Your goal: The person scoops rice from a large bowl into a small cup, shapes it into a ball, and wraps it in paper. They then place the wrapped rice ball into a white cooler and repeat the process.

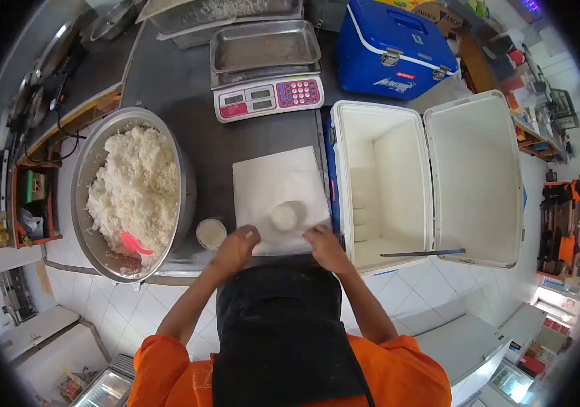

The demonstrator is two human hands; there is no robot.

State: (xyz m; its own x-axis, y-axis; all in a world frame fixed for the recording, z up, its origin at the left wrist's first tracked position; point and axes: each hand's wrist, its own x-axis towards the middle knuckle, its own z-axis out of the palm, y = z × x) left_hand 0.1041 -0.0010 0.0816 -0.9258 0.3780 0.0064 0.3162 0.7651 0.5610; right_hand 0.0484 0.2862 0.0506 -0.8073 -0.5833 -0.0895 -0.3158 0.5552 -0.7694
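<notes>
A stack of white wrapping paper [273,176] lies on the dark counter in front of me, with a round moulded portion of rice [284,216] near its lower middle. At the paper's near left corner, my left hand [237,245] is closed with its fingertips pinching the edge. My right hand [326,248] pinches the near right edge in the same way. Just left of the paper stands a small round cup [211,233] that looks whitish inside. Further left, a large metal pot [185,186] is heaped with cooked rice [134,183], and a pink scoop [134,244] is stuck in it.
Behind the paper stands a pink and white digital scale [269,99] carrying a metal tray [265,47]. To the right is an open cooler [385,112], its lid [473,176] swung outward. A closed blue cooler [395,51] sits behind it. More metal trays [195,13] are at the back.
</notes>
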